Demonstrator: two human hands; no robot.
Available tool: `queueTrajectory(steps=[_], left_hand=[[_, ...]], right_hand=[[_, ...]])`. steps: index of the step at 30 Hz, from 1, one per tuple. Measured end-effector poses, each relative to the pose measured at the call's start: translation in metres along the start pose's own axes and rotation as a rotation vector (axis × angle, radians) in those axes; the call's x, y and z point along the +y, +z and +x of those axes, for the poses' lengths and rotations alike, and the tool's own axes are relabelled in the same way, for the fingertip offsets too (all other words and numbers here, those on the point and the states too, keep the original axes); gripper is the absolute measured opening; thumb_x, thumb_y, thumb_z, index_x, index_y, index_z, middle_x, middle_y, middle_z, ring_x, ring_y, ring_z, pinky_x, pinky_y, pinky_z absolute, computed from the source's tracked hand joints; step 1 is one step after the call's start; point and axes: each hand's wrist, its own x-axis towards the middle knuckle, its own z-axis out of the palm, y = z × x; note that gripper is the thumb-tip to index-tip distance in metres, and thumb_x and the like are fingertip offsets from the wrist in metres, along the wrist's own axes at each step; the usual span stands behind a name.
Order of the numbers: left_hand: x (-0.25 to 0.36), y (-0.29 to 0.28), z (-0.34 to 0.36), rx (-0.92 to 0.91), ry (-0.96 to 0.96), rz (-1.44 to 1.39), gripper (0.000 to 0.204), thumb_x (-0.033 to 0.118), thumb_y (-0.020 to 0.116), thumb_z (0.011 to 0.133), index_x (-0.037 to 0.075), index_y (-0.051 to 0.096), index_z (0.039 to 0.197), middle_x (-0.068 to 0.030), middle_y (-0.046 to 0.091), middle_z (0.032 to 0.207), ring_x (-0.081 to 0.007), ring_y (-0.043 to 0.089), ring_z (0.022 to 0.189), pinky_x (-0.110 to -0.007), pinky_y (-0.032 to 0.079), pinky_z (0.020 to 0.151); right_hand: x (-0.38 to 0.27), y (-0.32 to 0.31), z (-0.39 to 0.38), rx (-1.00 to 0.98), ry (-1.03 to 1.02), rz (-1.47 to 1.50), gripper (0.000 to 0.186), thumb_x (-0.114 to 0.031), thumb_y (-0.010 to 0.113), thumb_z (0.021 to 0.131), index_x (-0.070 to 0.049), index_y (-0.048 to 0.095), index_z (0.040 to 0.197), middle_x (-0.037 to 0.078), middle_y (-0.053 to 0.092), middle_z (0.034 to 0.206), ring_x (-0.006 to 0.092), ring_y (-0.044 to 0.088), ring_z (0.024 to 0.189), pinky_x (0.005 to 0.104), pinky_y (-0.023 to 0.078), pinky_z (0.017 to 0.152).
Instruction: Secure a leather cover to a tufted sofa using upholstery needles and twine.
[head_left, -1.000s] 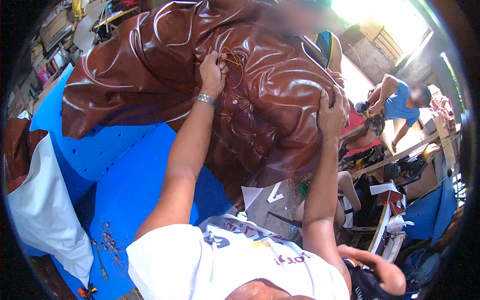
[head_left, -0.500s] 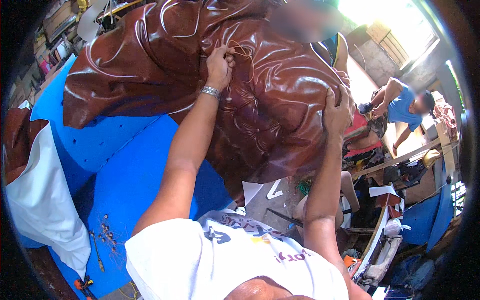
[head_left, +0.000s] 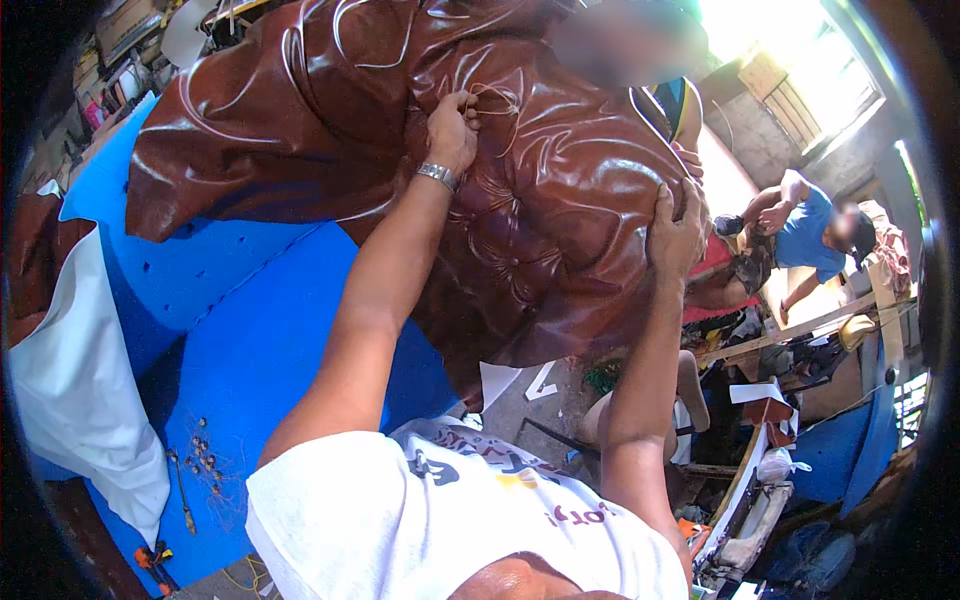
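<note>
Near edge: white printed T-shirt (head_left: 420, 520), both bare forearms rising from it.

Lower left, on blue foam sheet (head_left: 250, 360): scatter of small dark buttons or tacks (head_left: 203, 455), slim awl-like tool (head_left: 182, 492), orange-handled tool (head_left: 150, 558) at the rim; kinds too small to confirm. White cloth (head_left: 80, 400) draped over the sheet's left edge.

Mid field, right: right hand (head_left: 675, 232), fingers spread and curled over the right edge of the brown tufted leatherette cover (head_left: 540, 210), gripping it. Placement as in the earlier frames.

Mid field, centre: left hand (head_left: 452, 128), metal wristwatch (head_left: 437, 176) at the wrist, closed in a pinch on pale twine (head_left: 495, 100) at a tuft of the cover. Sits higher on the cover than a second ago, arm more extended.

Cover: glossy, diamond-tufted, draped across upper centre, partly over the foam sheet, lower corner hanging past the edge.

Far right: another person in a blue shirt (head_left: 805, 225), bent over on the ground among workshop clutter. Posture little changed.
</note>
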Motion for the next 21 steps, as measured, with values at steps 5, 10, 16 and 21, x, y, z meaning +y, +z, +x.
queueTrajectory(steps=[5,10,16,21], left_hand=[[-0.009,-0.014,0.007,-0.014,-0.086,-0.057,0.01,0.019,0.062,0.096,0.011,0.066,0.092,0.0025,0.063,0.083,-0.0089,0.053,0.07,-0.026,0.042,0.061],[-0.014,-0.019,0.014,0.028,-0.089,-0.026,0.012,0.022,0.062,0.097,0.011,0.066,0.094,0.0031,0.064,0.084,-0.0085,0.053,0.069,-0.025,0.042,0.062],[-0.016,-0.019,0.013,0.029,-0.066,-0.044,0.015,0.022,0.059,0.099,0.008,0.067,0.099,-0.0004,0.066,0.087,-0.0106,0.055,0.069,-0.026,0.043,0.061],[-0.005,-0.037,0.015,-0.019,-0.102,0.018,0.02,0.024,0.056,0.102,0.007,0.067,0.103,-0.0032,0.067,0.092,-0.0124,0.056,0.073,-0.03,0.047,0.065]], right_hand=[[-0.003,0.0,-0.001,-0.002,-0.011,-0.007,0.057,-0.049,0.061,0.098,-0.009,0.062,0.14,0.017,0.057,0.147,0.0365,0.049,0.139,0.0471,0.039,0.115],[0.0,0.002,-0.001,0.004,-0.024,-0.003,0.057,-0.048,0.061,0.099,-0.009,0.062,0.14,0.018,0.056,0.147,0.0366,0.048,0.14,0.0467,0.038,0.116],[-0.002,0.001,-0.001,0.018,-0.008,0.042,0.053,-0.044,0.067,0.097,-0.008,0.065,0.136,0.021,0.058,0.143,0.0378,0.049,0.138,0.0495,0.039,0.114],[0.003,0.009,0.001,0.017,-0.042,0.053,0.053,-0.045,0.067,0.096,-0.009,0.065,0.135,0.02,0.058,0.144,0.0382,0.05,0.137,0.0495,0.039,0.114]])
